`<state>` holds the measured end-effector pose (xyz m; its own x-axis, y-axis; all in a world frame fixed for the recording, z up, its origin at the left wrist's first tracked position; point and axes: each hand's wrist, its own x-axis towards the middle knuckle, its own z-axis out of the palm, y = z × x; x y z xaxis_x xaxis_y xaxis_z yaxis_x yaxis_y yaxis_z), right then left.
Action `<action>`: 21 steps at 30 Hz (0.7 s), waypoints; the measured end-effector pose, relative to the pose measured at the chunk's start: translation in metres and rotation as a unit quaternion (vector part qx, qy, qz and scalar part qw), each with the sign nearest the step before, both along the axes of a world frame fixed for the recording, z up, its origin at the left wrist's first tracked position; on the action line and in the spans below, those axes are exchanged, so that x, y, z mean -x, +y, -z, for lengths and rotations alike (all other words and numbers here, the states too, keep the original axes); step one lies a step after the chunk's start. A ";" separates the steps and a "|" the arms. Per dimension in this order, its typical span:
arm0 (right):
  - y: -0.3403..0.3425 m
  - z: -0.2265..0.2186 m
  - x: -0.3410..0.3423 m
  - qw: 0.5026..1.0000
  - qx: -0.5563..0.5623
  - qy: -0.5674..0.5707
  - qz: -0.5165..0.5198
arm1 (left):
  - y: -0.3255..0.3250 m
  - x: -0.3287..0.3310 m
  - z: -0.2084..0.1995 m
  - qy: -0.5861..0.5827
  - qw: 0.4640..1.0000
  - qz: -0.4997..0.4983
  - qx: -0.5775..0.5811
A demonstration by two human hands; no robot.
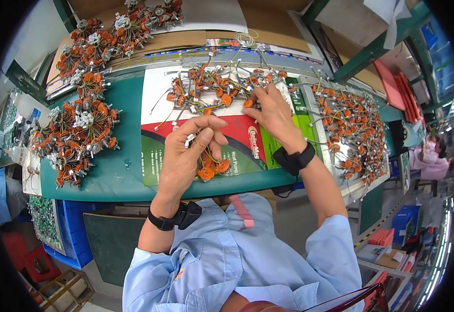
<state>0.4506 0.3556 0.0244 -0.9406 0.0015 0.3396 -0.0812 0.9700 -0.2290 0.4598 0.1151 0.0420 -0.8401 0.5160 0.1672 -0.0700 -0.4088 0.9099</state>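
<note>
My left hand (177, 158) is curled round a small bundle of wired orange disc parts (206, 172). The discs hang below the fingers, and white plugs show by the thumb. My right hand (275, 115) reaches to the near edge of a loose pile of the same wired parts (206, 83). Its thumb and forefinger close about one wired orange disc part (248, 104); the exact contact is partly hidden. The pile lies on a printed red, green and white sheet (196, 130), wires and plugs sticking out every way.
Bunched wired parts (81, 135) cover the left of the green table (125, 179), and more bunches (123, 31) stand behind. At right a shallow tray (318, 125) holds many loose ones. A blue bin (76, 229) stands below left. Other people (429, 158) are far right.
</note>
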 end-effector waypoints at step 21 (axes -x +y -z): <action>-0.047 -0.036 -0.100 0.912 0.343 -0.202 -0.094 | 0.006 -0.005 -0.011 -0.025 0.996 0.023 0.087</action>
